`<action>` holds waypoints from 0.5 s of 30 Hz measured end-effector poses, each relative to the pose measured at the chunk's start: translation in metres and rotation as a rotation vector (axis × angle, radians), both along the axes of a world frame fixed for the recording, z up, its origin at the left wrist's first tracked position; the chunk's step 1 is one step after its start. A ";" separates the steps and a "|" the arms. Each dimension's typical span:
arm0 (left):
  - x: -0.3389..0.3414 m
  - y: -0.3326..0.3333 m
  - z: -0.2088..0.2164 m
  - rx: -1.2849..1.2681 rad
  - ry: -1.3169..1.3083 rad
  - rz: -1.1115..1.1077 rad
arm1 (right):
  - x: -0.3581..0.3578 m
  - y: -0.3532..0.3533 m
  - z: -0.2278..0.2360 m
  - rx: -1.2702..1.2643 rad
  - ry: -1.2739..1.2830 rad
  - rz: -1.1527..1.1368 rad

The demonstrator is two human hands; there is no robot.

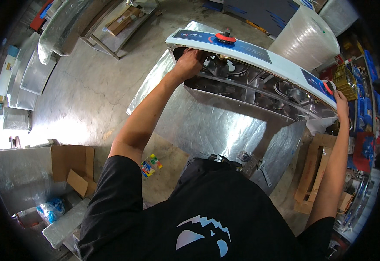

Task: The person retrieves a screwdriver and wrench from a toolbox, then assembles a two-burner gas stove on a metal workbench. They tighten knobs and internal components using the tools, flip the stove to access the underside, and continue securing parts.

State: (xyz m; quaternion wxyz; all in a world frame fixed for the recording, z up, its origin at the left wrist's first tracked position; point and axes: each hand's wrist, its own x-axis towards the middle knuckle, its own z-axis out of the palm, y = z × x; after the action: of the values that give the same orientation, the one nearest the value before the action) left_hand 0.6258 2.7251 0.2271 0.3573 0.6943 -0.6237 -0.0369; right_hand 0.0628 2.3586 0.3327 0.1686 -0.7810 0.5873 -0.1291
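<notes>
Both ends of the white control panel (259, 52) (red knobs on blue) are gripped: left hand (189, 63) at its far-left end, right hand (340, 103) at the right, above the stainless-steel appliance (225, 126).

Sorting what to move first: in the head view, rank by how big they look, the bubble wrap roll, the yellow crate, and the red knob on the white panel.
1. Bubble wrap roll
2. Yellow crate
3. Red knob
</notes>
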 end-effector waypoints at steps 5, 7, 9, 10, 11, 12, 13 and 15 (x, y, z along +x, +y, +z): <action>-0.001 0.006 -0.008 0.032 0.832 0.018 | 0.000 0.000 0.000 -0.022 0.022 0.005; 0.002 -0.004 -0.016 -0.037 0.951 0.058 | -0.001 -0.001 0.000 -0.029 0.028 -0.002; 0.001 -0.009 -0.029 -0.070 0.729 0.035 | -0.001 -0.002 0.000 -0.004 0.020 0.001; 0.004 -0.011 -0.034 -0.032 0.334 0.052 | -0.001 -0.002 -0.001 -0.007 0.013 0.006; 0.005 -0.016 -0.039 -0.079 0.437 -0.002 | -0.001 -0.002 -0.001 -0.009 0.009 0.011; 0.003 -0.022 -0.044 -0.102 0.544 -0.028 | -0.001 -0.002 -0.002 -0.014 -0.009 -0.004; 0.002 -0.027 -0.048 -0.059 0.644 -0.022 | -0.001 -0.001 -0.002 -0.035 0.009 0.008; 0.001 -0.024 -0.055 -0.196 0.373 -0.039 | -0.001 0.000 -0.003 -0.078 0.018 -0.012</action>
State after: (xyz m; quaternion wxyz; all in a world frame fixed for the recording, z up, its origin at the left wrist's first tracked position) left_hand 0.6272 2.7014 0.1717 0.5314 0.6254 -0.5606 -0.1108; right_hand 0.0614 2.3582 0.3301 0.1319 -0.7846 0.5880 -0.1459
